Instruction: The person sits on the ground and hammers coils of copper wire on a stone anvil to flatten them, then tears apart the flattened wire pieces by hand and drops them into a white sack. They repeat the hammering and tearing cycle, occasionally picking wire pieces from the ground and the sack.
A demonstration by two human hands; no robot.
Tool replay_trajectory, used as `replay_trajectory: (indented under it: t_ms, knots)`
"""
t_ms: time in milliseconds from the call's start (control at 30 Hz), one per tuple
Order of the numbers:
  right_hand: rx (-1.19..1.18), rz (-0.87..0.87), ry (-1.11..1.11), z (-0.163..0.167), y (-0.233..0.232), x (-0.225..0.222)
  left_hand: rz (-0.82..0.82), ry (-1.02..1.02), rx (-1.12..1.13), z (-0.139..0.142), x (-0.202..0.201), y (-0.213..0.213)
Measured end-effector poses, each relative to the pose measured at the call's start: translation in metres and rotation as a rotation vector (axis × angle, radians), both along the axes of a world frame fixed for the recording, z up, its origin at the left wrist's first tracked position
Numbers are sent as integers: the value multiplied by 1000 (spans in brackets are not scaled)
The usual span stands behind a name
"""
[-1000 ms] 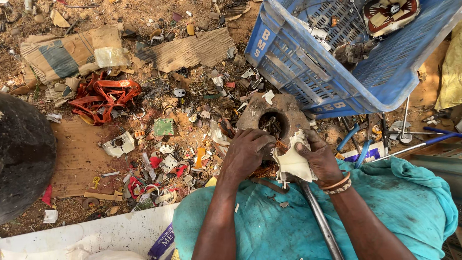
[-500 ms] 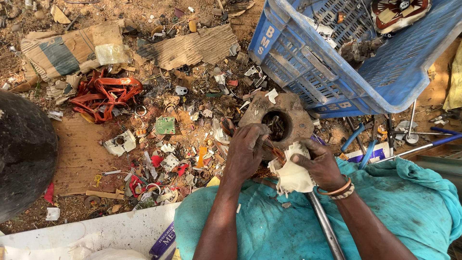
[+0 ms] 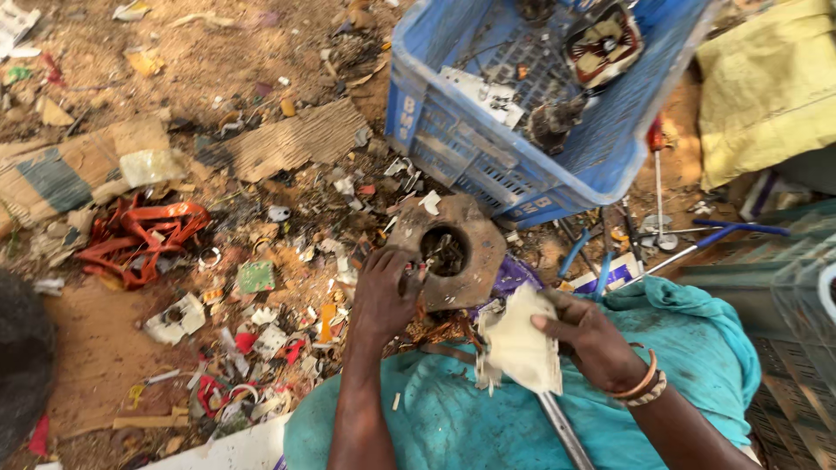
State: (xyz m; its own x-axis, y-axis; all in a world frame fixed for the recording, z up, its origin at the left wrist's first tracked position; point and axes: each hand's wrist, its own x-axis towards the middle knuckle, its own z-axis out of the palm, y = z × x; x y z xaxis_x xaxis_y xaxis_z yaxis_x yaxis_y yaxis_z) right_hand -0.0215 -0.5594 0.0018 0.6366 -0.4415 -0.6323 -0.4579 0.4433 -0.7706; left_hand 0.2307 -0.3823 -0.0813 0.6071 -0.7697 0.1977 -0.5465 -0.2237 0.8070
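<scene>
**White piece pulled clear of the metal housing**

Since half a second ago our right hand [image 3: 592, 339] has drawn back from the octagonal metal housing [image 3: 453, 252], carrying the off-white piece [image 3: 521, 344] with it, and now we've got it out over the teal cloth [image 3: 697, 348] on our lap. Thumb on top, fingers curled underneath: we're grasping that crumpled white piece firmly, well apart from the housing's dark round opening. Bangles show at that wrist.

Our left hand [image 3: 383, 296] is where it was, clamped on the near left edge of the housing, fingers wrapped over the rim right beside the opening. The housing itself sits tilted on the dirt just beyond our knees, with a purple scrap [image 3: 515, 274] peeking out from under its right side. A metal rod [image 3: 557, 426] lies across the cloth below the white piece.

Beyond the housing we see the blue plastic crate [image 3: 453, 139], holding a wound motor part [image 3: 603, 45] and other scrap. A red-handled screwdriver [image 3: 657, 174] and blue-handled tools [image 3: 723, 235] lie to the right of it, and a yellow sack [image 3: 766, 87] further out. Off to our left, a tangle of orange plastic [image 3: 139, 239], a torn cardboard sheet [image 3: 287, 144] and a small green circuit board [image 3: 255, 277] lie among the litter.
</scene>
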Motion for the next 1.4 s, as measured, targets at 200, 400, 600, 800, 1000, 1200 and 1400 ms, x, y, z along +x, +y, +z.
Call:
replay_trajectory:
  t_ms: [200,400,600,800,1000,1200,1400]
  knots:
    - [-562,270,167,68,-116,-74,-59,7,96,13,-5,7]
    - [-643,-527,-440,106,-163,-90,61,125,-101,17,8,30]
    - [-838,103,-132,6,-10,-4,736,127,16,-1,39,61]
    - [-1150,468,-236,-40,90,137,475,515,399,-26,45,54]
    - [-1318,610,-164,-58,113,182,431,456,191,-34,58,59]
    - [-1266,533,-288,-74,108,156,414,396,394,-13,56,55]
    - [-1092,471,-233,-62,93,130,359,194,210,15,39,71]
